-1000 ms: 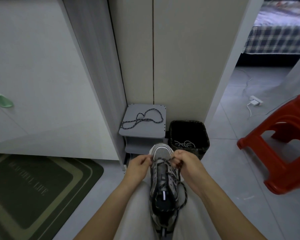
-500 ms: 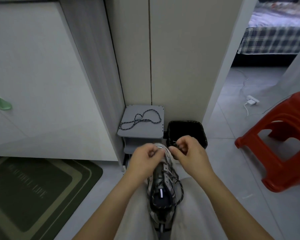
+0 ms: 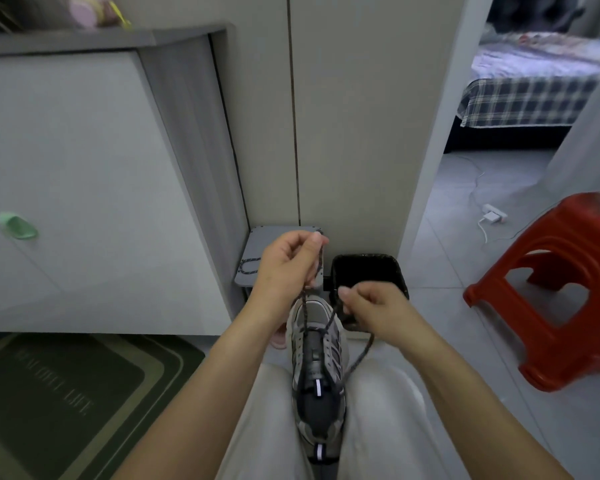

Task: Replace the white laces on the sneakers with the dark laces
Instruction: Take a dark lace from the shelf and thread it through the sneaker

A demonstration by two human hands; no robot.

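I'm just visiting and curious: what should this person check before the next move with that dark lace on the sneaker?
1. Left hand pinches one end of the dark lace, pulled upward: ok.
2. Right hand grips the other end: ok.
3. Sneaker lies on the lap, toe pointing away: ok.
4. Both ends even in length: cannot tell; the right side hangs in a slack loop.
5. Eyelets threaded in order: cannot tell; too small to see.
6. Spare dark lace waits on the grey shelf: ok.
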